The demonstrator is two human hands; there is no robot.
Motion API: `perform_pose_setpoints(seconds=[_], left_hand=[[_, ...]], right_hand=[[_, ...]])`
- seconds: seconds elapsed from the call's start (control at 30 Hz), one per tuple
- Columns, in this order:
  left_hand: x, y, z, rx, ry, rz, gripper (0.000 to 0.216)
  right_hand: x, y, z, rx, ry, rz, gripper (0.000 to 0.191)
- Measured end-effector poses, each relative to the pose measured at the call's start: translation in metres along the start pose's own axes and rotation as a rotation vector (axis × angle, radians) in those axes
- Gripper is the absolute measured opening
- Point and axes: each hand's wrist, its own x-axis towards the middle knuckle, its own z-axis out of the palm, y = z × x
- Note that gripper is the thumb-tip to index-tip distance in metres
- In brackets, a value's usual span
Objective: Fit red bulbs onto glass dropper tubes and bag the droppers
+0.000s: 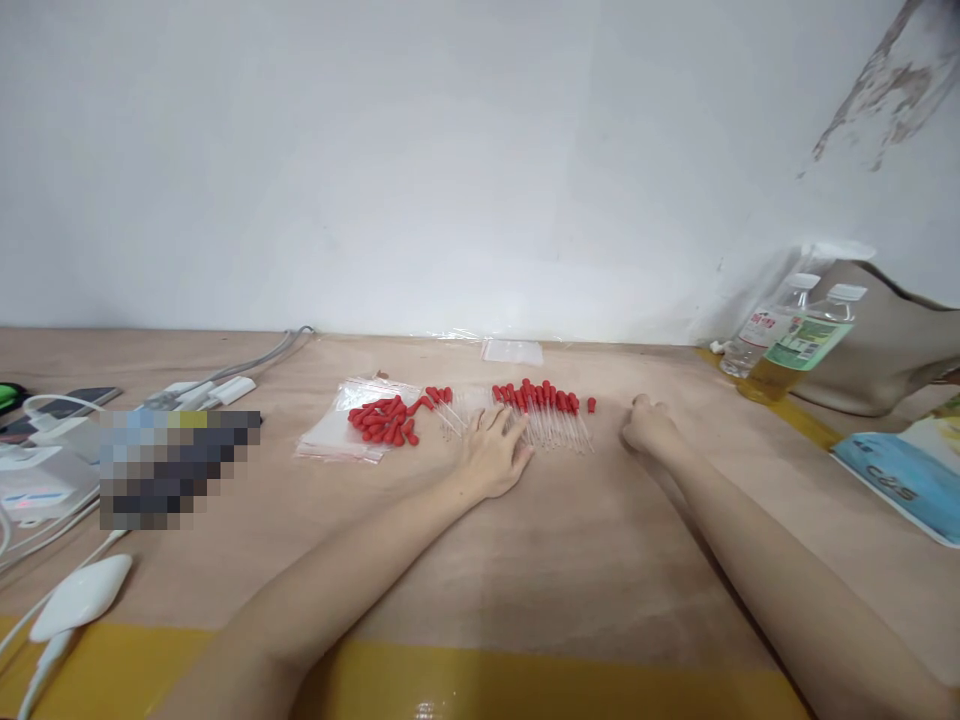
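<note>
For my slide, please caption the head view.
Bare left hand spread among slender transparent red-topped droppers, between loose rounded red bulbs and curled bare right hand.

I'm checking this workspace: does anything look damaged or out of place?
Yes: the brownish patch on the wall, upper right, looks damaged, as if peeled. One red bulb sits apart, right of the droppers.

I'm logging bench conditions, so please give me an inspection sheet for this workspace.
Surface: brown tabletop, yellow tape along its near edge.
Job's things: loose red bulbs on plastic bags; bulb-topped droppers in a row.
Clutter: two bottles and blue packet, right; white adapter, left.
Grippers: left hand spread at the row's left end; right hand curled, contents unclear.
Cables: grey cable and white cables, left.
Surroundings: white wall, damaged patch upper right.
</note>
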Motion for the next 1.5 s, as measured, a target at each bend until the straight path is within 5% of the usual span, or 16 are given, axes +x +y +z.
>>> perform_pose_setpoints(seconds=[0.23,0.43,0.77,1.03,1.23,1.37,1.5], left_hand=[[0.016,0.009,0.022,0.023,-0.106,-0.102,0.054],[0.016,0.012,0.018,0.033,-0.159,-0.032,0.053],[0.026,0.014,0.025,-0.045,-0.198,0.055,0.049],[0.012,0.008,0.004,-0.139,-0.015,-0.125,0.037],[-0.016,-0.018,-0.015,-0.06,0.056,-0.034,0.03],[-0.029,-0.038,-0.024,-0.003,0.114,-0.035,0.026],[-0.033,-0.048,-0.028,0.042,0.16,-0.098,0.023]], right_hand=[[0.009,-0.033,0.02,0.248,0.165,-0.361,0.035],[-0.003,-0.039,0.041,0.251,0.282,-0.416,0.026],[-0.012,-0.023,0.038,0.284,0.309,-0.492,0.031],[-0.007,-0.017,0.042,0.309,0.37,-0.502,0.035],[-0.004,-0.015,0.042,0.362,0.382,-0.465,0.033],[-0.021,-0.029,0.031,0.358,0.462,-0.596,0.026],[-0.049,-0.061,0.025,0.21,0.307,-0.748,0.022]])
